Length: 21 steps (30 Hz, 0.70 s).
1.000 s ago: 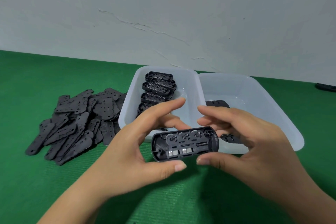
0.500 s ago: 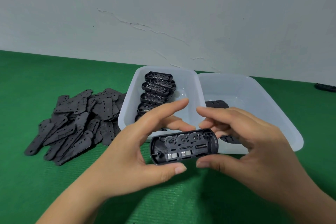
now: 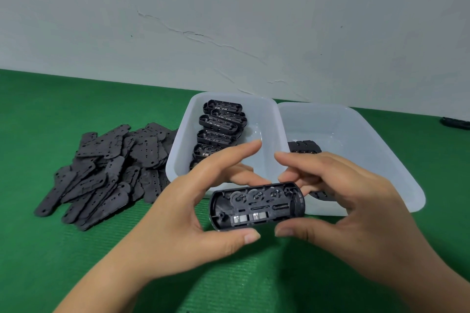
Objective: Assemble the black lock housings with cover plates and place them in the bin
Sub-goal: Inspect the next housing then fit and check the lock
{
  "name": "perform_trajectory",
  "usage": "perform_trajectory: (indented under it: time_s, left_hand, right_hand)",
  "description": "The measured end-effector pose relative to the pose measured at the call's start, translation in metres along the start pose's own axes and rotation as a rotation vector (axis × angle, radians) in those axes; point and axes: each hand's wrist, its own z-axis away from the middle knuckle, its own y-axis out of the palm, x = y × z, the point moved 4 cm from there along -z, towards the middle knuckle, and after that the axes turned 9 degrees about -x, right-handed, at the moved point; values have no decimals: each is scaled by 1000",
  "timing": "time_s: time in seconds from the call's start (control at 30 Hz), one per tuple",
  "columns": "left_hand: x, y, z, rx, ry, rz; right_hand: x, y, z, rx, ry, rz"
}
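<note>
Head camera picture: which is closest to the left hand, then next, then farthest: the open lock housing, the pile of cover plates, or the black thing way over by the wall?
1. The open lock housing: held in the left hand itself.
2. The pile of cover plates: on the mat, off to the left.
3. The black thing: far right edge, near the wall.

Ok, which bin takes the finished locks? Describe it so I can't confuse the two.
Two translucent white bins sit side by side on the green mat below the wall. Take the right bin: it holds only a few covered assemblies, whereas the left bin holds a row of open housings.
</note>
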Motion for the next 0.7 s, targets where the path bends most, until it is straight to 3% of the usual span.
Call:
perform_trajectory:
  time_s: [0.7]
  left_hand:
    - [4, -4, 5, -74, -15, -22]
  right_hand:
    - [-1, 2, -1, -6, -8, 4]
